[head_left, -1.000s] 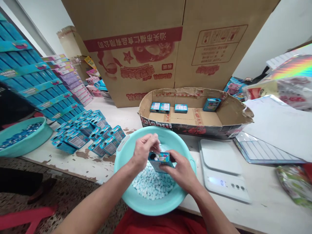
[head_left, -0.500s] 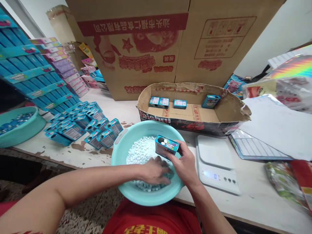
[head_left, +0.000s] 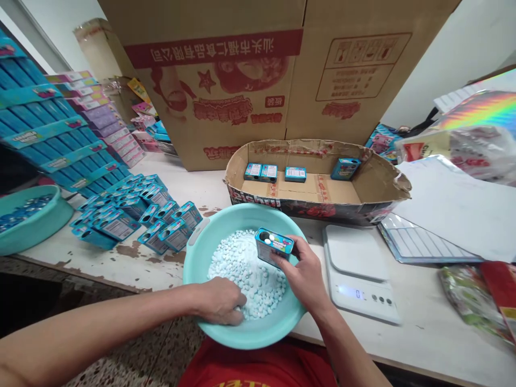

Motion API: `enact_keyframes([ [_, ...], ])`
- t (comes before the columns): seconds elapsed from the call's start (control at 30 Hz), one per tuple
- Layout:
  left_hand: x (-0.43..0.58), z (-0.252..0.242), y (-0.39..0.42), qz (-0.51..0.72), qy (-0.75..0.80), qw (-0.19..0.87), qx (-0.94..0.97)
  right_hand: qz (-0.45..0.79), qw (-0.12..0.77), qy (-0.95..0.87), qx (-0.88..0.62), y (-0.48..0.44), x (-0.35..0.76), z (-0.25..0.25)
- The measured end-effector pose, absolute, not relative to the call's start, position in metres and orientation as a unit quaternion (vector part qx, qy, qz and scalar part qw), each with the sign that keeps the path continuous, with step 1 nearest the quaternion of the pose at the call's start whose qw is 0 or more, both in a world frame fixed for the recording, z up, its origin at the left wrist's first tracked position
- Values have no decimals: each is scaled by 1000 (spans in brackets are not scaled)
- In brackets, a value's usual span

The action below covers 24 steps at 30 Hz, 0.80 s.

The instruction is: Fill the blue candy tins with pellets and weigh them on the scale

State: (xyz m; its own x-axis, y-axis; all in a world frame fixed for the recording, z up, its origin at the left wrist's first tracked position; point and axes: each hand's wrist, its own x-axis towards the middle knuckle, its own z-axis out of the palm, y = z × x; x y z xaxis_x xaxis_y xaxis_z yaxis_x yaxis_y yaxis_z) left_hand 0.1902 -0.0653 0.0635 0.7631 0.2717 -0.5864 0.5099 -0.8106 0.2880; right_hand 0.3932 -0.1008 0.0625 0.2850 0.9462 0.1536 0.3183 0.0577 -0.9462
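A turquoise plastic basin [head_left: 201, 252] at the table's near edge holds a heap of pale blue candy tablets [head_left: 245, 266]. My left hand [head_left: 221, 301] is down in the basin's near left part, fingers curled into the tablets. My right hand [head_left: 306, 274] holds a small blue tin [head_left: 274, 246] upright over the basin's right side, a round hole in its top showing a few tablets.
A white digital scale [head_left: 357, 269] reading 0 sits right of the basin. Behind it a cut-down cardboard tray [head_left: 387, 188] holds several tins. Loose tins [head_left: 133, 215] lie left, stacked blue packs [head_left: 48, 134] and another basin [head_left: 28, 220] further left. A big carton [head_left: 250, 80] stands behind.
My left hand left the tin's top, dipped into the tablets, then slid towards the basin's near left. My right hand lifted the tin slightly rightward and keeps it there.
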Motion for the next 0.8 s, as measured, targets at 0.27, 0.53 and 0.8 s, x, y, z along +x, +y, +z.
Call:
enact_keyframes([
  [0.27, 190, 67, -37, 10, 473, 511, 718, 313, 426, -598, -603, -97, 390, 66],
  [0.53, 234, 93, -32, 513, 406, 714, 250, 337, 369, -655, -567, -97, 388, 66],
  [0.8, 251, 91, -35, 553, 403, 654, 321, 370, 371, -635, -568, -98, 391, 66],
])
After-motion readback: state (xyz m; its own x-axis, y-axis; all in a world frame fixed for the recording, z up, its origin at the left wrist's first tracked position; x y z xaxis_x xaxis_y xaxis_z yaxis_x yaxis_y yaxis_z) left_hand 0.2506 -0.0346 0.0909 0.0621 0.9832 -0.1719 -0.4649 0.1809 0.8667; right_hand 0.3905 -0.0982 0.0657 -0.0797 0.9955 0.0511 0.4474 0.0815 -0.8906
